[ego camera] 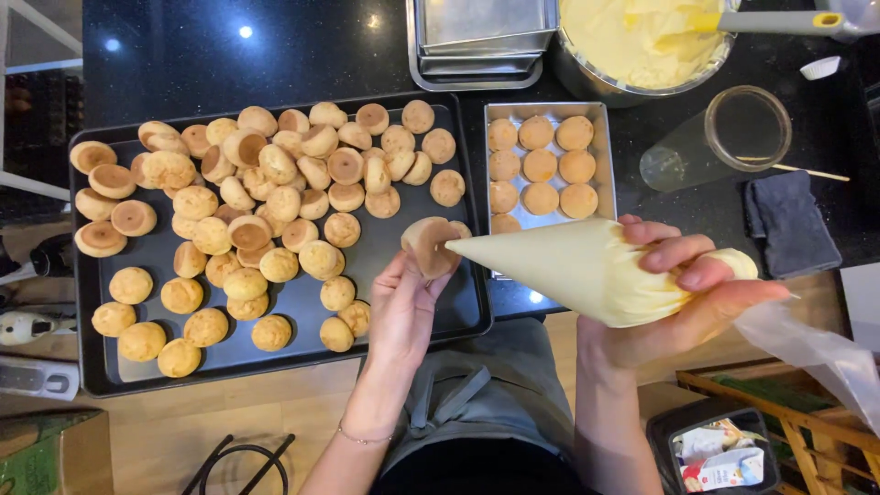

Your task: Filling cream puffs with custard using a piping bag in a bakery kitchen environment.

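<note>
Puff in hand: a small round choux puff (429, 246), pale tan, turned flat side toward the bag; it sits above the right edge of the dark baking tray (275, 316), just inside its rim.
Left hand: the left hand (403, 307) pinches the puff between raised fingertips, palm facing up.
Piping bag: a clear cone-shaped piping bag (568, 266) packed with pale yellow cream; its tip meets the puff's flat side.
Right hand: the right hand (683, 293) is clenched round the bag's wide end, fingers folded over the top, loose plastic trailing out to the right.
Tray load: many more puffs (275, 197) heaped across the tray's far half and left side, some flipped to show brown bottoms.
Open room on tray: bare dark metal along the near edge and the right near corner, below the held puff.
Small tin: a rectangular metal tin (600, 147) just right of the tray, holding puffs in neat rows.
Far edge: a bowl of cream (642, 46) and stacked tins (481, 37) at the counter's back.
Right side: an empty glass (724, 137) lying on its side and a grey cloth (790, 225) near the right edge of the black counter (229, 55).
</note>
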